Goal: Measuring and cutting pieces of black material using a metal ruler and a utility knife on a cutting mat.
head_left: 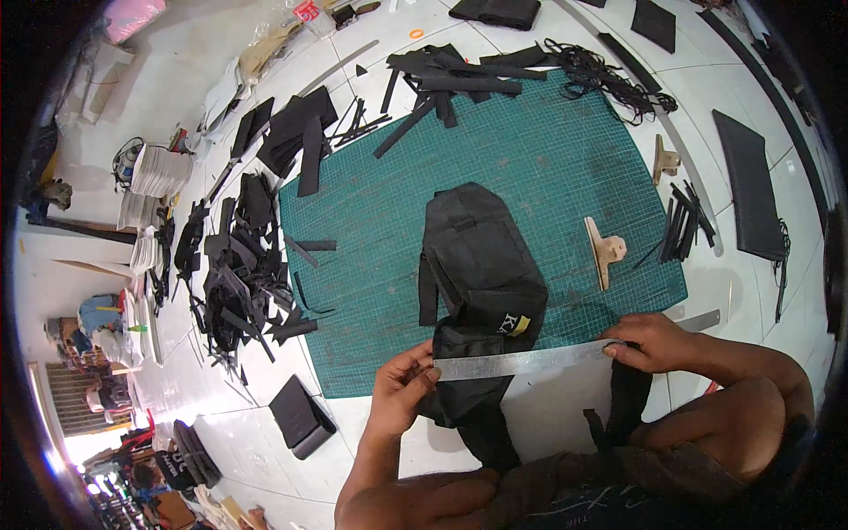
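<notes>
A black fabric bag (481,252) lies on the green cutting mat (362,203), its lower part hanging past the mat's near edge. Across that lower part runs a metal ruler (530,360), and its far right end sticks out beyond my right hand. My left hand (405,387) is closed, pinching the ruler's left end together with the bag's edge between thumb and fingers. Further along, my right hand (652,343) grips the ruler with the thumb on top and fingers behind. Black straps or fabric (486,433) hang down between my forearms.
A large metal clip (606,253) rests on the mat's right side, and a second clip (664,160) beyond it. Black fabric scraps (243,265) are heaped at the left, more strips (459,75) at the far edge. Tangled black cord (587,79) and a folded black piece (302,418) lie about.
</notes>
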Motion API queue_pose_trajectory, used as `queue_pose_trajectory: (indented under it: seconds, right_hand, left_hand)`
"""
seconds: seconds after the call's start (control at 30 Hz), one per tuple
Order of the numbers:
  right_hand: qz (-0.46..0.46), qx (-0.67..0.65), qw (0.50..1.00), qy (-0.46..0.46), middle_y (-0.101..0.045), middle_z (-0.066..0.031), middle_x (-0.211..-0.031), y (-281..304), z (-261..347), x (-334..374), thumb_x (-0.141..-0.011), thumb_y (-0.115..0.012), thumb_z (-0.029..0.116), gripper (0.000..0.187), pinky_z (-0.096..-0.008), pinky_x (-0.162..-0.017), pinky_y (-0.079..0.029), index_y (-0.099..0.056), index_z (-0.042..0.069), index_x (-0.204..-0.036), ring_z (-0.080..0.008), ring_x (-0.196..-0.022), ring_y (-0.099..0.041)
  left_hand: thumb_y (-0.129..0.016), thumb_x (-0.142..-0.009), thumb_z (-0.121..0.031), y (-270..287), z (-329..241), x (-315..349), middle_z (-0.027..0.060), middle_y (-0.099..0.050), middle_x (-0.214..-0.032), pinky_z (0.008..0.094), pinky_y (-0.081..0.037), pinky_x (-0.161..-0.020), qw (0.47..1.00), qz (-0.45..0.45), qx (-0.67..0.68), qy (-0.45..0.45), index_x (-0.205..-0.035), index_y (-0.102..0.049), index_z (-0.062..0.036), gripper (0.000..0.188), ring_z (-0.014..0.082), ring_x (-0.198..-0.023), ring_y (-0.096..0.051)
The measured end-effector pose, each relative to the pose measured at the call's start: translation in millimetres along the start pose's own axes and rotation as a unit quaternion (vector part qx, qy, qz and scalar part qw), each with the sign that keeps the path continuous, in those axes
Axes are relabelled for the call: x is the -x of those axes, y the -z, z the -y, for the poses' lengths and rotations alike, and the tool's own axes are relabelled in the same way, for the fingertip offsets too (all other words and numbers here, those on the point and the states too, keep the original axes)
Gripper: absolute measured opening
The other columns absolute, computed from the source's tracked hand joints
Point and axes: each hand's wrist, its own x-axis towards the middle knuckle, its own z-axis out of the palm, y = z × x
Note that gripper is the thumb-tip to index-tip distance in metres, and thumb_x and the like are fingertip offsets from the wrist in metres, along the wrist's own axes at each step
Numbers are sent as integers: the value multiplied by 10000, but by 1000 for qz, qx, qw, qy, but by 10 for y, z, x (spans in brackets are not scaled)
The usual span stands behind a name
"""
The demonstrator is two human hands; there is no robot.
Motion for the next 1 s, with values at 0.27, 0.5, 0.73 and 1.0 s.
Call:
queue_pose_trajectory:
  seconds: [0.27,0.5,0.73,1.0]
  right_hand:
    - [29,13,999,-26,-664,-170,-869,58,67,-23,-948,-579,251,286,-403,-687,-531,-674,16,-1081,-313,-778,-658]
    - [10,18,1000,2,-658,-171,-855,-7,-1,0,-950,-576,247,290,-402,-678,-528,-670,10,-1087,-313,-769,-656]
    - [9,7,1000,4,-662,-180,-865,-2,7,-29,-951,-576,257,303,-414,-683,-526,-669,5,-1090,-317,-769,-654]
    - [-14,-19,999,24,-661,-179,-853,38,-9,5,-936,-604,260,287,-401,-649,-524,-679,17,-1069,-307,-737,-654]
  left_hand:
    - [-535,-880,76,-29,-2,-2,100,-687,-1103,241,-471,-791,1000,-19,2,4,-1312,-550,44,433,117,-924,-630]
    - [-538,-876,76,-9,-3,20,81,-686,-1098,237,-458,-776,1000,-20,-18,9,-1307,-560,33,435,99,-876,-609]
    - [-546,-876,68,-21,24,-13,69,-688,-1081,231,-452,-762,1000,-23,-10,4,-1300,-565,36,425,95,-864,-604]
    - [-529,-841,79,17,18,15,77,-653,-1117,224,-449,-812,998,-31,-28,-38,-1298,-530,41,459,102,-911,-604]
